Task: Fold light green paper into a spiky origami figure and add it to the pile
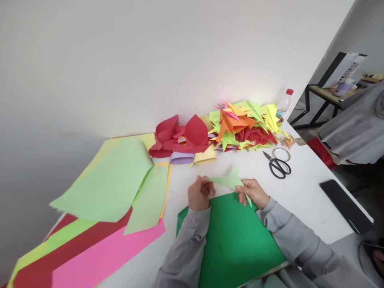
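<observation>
Between my two hands hangs a pale green folded paper piece (226,181) with pointed ends, above the near edge of the table. My left hand (199,193) pinches its left tip, fingers curled. At its right side my right hand (252,193) grips it between thumb and fingers, and one thin point sticks out below. Directly under both hands lies a large dark green sheet (237,236), partly covered by my grey sleeves.
Coloured sheets (102,180) lie at the left. Red paper shapes (196,132) and a pile of folded papers (240,124) line the wall. Black scissors (277,165), a ring (281,154), a bottle (283,105) and a phone (346,206) are to the right. A person's grey clothing (357,120) shows beyond.
</observation>
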Available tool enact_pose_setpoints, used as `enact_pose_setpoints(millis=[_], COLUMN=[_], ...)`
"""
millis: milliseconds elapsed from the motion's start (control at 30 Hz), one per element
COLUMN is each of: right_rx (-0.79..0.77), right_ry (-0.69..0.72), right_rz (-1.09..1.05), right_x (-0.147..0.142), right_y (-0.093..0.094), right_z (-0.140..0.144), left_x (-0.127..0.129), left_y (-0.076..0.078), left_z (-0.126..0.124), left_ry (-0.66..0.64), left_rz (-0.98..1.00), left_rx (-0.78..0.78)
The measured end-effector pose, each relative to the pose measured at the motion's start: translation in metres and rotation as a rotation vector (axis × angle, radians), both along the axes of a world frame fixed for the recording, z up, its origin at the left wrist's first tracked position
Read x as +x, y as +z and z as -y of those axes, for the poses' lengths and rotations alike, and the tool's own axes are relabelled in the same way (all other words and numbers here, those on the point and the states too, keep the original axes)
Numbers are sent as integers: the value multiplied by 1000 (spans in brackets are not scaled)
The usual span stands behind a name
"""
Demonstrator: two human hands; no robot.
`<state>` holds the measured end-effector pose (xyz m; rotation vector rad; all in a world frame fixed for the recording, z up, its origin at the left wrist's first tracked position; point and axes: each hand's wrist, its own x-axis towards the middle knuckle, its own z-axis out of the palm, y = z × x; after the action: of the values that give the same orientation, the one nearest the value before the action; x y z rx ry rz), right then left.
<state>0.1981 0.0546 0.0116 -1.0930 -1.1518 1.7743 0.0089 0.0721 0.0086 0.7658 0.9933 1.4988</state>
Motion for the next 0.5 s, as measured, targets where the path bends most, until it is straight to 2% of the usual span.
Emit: enact_pose_setpoints(millis=[133, 200, 300, 500], right_rx=[2, 14, 62, 155], right_ry=[24, 70, 119, 121], right_rz=[-6, -8, -7, 18], right_x=[-7, -10, -13, -14], right_y=[1, 1, 3, 6], right_z=[3, 6, 9, 11], left_x=[14, 22, 28, 26], left_y=[-7, -10, -11, -8], left_z=[6, 10, 13, 16], left_ry=[-201, -261, -291, -346], left_rz=[-92, -120, -135, -161], left_rx=[-4, -2, 10, 30])
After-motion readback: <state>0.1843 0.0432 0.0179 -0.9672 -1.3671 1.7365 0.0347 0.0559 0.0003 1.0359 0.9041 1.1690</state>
